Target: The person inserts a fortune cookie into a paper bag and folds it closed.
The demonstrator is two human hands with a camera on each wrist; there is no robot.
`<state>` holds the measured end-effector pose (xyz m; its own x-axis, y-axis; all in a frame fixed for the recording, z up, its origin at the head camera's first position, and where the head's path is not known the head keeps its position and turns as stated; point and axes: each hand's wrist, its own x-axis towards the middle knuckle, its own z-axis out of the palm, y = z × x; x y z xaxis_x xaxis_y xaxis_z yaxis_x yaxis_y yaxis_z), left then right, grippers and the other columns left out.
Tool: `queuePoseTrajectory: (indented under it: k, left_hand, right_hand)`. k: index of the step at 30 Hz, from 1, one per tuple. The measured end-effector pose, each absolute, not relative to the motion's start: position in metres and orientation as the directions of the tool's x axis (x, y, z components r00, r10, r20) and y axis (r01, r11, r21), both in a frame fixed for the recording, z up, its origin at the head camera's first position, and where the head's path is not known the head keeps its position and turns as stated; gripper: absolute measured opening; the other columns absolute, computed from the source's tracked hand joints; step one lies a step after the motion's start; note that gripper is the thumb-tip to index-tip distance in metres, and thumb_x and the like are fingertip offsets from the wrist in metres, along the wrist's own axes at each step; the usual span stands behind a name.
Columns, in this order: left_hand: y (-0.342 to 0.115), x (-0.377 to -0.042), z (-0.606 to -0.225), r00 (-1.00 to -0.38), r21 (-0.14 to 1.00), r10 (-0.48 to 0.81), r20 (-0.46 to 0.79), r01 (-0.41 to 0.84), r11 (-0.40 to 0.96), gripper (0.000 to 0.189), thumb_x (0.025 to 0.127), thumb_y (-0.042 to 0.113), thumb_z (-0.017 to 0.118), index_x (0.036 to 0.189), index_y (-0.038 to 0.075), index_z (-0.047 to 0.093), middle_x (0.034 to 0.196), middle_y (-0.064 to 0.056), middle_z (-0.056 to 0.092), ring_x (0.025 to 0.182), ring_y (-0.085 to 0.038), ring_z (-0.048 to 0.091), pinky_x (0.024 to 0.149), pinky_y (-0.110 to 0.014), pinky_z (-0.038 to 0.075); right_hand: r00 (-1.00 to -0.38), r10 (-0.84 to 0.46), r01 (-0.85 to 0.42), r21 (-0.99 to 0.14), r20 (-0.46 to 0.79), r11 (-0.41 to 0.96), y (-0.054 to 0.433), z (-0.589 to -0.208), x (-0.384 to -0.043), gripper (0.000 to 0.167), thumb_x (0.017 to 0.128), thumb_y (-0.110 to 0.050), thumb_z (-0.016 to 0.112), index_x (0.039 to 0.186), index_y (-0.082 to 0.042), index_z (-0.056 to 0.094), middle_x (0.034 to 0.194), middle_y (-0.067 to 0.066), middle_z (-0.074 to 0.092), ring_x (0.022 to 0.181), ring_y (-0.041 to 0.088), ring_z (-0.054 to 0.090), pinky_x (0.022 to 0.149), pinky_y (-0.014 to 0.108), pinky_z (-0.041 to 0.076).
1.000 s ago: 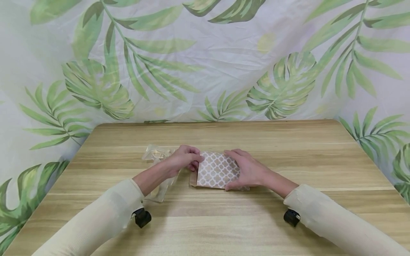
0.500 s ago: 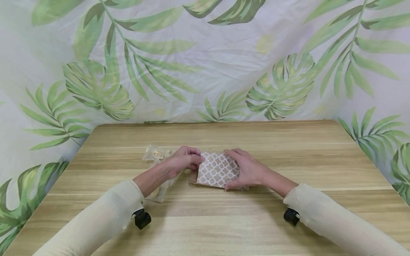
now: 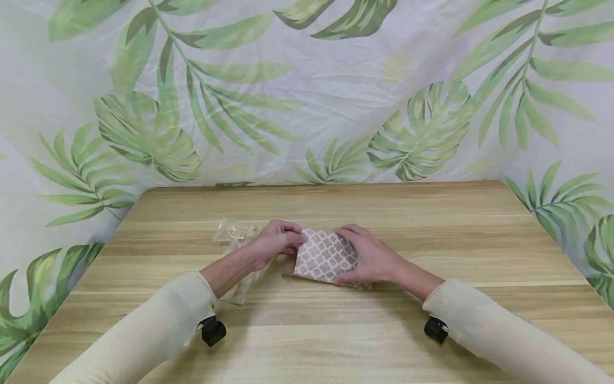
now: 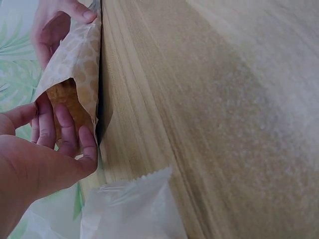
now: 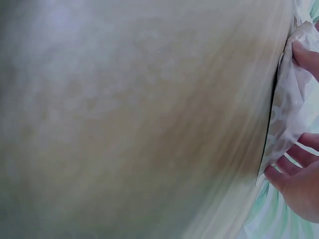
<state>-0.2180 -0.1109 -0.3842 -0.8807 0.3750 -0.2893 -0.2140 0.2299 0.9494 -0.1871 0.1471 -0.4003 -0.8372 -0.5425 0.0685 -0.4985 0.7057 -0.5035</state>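
A small paper bag (image 3: 326, 256), tan with a white quatrefoil lattice, lies on the table with its mouth facing left. My left hand (image 3: 275, 242) pinches the upper edge of the mouth between thumb and index finger. In the left wrist view, the other fingers of that left hand (image 4: 47, 154) reach into the opening, where a brown surface shows; I cannot tell whether it is lining or contents. My right hand (image 3: 374, 256) grips the bag's right end, thumb on the near side and fingers on the far side. The right wrist view catches the bag (image 5: 286, 104) at its right edge.
Clear plastic pouches (image 3: 235, 232) with small pale pieces lie left of the bag, partly behind my left forearm. A serrated pouch edge (image 4: 149, 177) shows in the left wrist view. Clear plastic (image 3: 364, 286) peeks out beneath the bag. A leaf-print cloth (image 3: 307, 106) hangs behind the table.
The bag has tilted slightly, its near right corner a little lower in the head view. Both hands keep their hold and have barely moved.
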Motion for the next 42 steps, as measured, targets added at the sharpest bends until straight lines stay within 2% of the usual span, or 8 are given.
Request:
queuePoseTrajectory:
  k: [10,18,24,31,42]
  left_hand:
    - [-0.111,-0.217,-0.383,-0.889,0.95,0.353,-0.29,-0.224,0.216,0.005,0.097,0.005,0.067,0.098,0.001,0.065,0.08,0.002,0.067,0.075,-0.012,0.063,0.074,-0.028,0.055]
    - [-0.115,-0.216,-0.378,-0.886,0.953,0.37,-0.281,-0.211,0.218,0.013,0.097,0.006,0.066,0.101,-0.006,0.07,0.078,-0.002,0.069,0.072,-0.012,0.064,0.071,-0.026,0.055]
    - [-0.122,-0.218,-0.375,-0.906,0.961,0.35,-0.236,-0.166,0.22,0.01,0.096,0.009,0.067,0.098,-0.001,0.071,0.077,-0.001,0.068,0.071,-0.013,0.063,0.071,-0.028,0.055]
    - [-0.135,-0.218,-0.369,-0.913,0.958,0.366,-0.179,-0.076,0.278,0.014,0.099,0.011,0.065,0.104,-0.002,0.068,0.087,-0.007,0.069,0.076,-0.016,0.063,0.082,-0.037,0.057]
    - [-0.153,-0.218,-0.364,-0.92,0.912,0.366,-0.139,0.025,0.409,0.021,0.099,0.01,0.065,0.114,-0.004,0.064,0.098,-0.013,0.069,0.083,-0.024,0.065,0.083,-0.04,0.058]
  right_hand:
    - [-0.846,-0.522,-0.493,-0.536,0.112,0.685,0.147,-0.405,-0.191,0.1,0.067,-0.041,0.097,0.147,0.001,0.052,0.136,0.014,0.058,0.128,0.033,0.055,0.11,0.051,0.046]
    - [-0.848,-0.515,-0.484,-0.571,0.121,0.663,0.147,-0.407,-0.193,0.089,0.07,-0.033,0.095,0.143,-0.001,0.056,0.132,0.011,0.06,0.126,0.031,0.056,0.11,0.049,0.046]
    - [-0.848,-0.513,-0.484,-0.584,0.13,0.652,0.148,-0.407,-0.193,0.087,0.07,-0.032,0.096,0.141,-0.001,0.057,0.132,0.011,0.061,0.126,0.031,0.056,0.109,0.05,0.046]
    - [-0.849,-0.512,-0.481,-0.587,0.128,0.651,0.149,-0.406,-0.194,0.086,0.07,-0.032,0.096,0.141,-0.002,0.057,0.133,0.011,0.061,0.127,0.031,0.056,0.11,0.05,0.046]
    - [-0.851,-0.515,-0.473,-0.583,0.107,0.66,0.148,-0.404,-0.192,0.089,0.07,-0.033,0.096,0.143,-0.002,0.055,0.135,0.013,0.059,0.128,0.033,0.055,0.11,0.052,0.045]
